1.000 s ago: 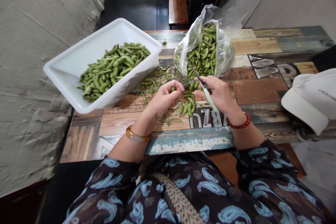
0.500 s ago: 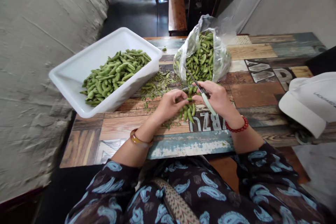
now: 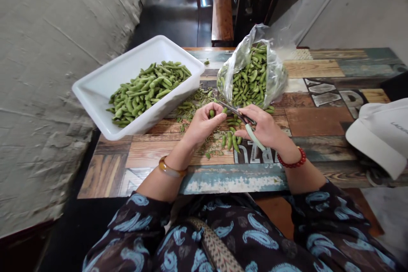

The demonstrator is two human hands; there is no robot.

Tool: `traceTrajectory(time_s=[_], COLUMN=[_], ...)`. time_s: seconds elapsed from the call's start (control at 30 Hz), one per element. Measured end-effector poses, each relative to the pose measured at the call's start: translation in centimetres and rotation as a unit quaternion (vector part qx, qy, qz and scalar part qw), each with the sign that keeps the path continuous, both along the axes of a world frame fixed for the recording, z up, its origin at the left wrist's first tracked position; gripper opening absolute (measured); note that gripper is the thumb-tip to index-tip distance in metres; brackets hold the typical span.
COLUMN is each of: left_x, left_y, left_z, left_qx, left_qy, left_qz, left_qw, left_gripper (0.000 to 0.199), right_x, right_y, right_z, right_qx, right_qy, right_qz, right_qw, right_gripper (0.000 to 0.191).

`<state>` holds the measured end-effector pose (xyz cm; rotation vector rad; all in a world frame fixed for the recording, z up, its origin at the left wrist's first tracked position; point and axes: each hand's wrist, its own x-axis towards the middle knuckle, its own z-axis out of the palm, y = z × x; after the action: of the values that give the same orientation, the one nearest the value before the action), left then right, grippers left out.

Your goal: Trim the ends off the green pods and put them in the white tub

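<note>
Midway between the patchwork wood-patterned table (image 3: 318, 121)'s near and far edges, the left hand (image 3: 204, 122) pinches plump green bean pods (image 3: 225, 111); the right hand (image 3: 263, 126) grips pale-green-handled metal scissors (image 3: 254, 137). Clean snipping likely needs only pod tips exposed, fingertips clear of the blades.

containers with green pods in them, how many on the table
2: a white tub on the left and a clear plastic bag to its right. Some loose pods lie on the table, outside both. No sign of another hidden.
</note>
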<state>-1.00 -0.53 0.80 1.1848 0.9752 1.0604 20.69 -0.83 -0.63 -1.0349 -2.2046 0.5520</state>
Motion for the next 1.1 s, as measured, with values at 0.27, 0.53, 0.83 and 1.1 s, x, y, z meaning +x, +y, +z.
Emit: traceTrajectory(time_s=[0.27, 0.53, 0.83, 1.1], left_x=[-0.09, 0.04, 0.11, -0.18], left_y=[0.11, -0.07, -0.16, 0.19], left_z=[-0.08, -0.25, 0.17, 0.29], left_qx=[0.023, 0.043, -0.030, -0.098], left_qy=[0.021, 0.036, -0.002, -0.109], left_qz=[0.005, -0.015, -0.013, 0.016], left_qw=[1.000, 0.998, 0.999, 0.989], left_gripper=[0.026, 0.027, 0.025, 0.029], right_x=[-0.01, -0.23, -0.16, -0.32], right_y=[-0.08, -0.16, -0.18, -0.12], right_z=[0.29, 0.00, 0.21, -0.12], right_qx=[-0.024, -0.020, -0.026, 0.018], right_qy=[-0.018, -0.008, 0.004, 0.012], right_qz=[0.004, 0.021, 0.000, -0.020], right_qw=[1.000, 1.000, 1.000, 1.000], right_gripper=[0.057, 0.053, 0.042, 0.052])
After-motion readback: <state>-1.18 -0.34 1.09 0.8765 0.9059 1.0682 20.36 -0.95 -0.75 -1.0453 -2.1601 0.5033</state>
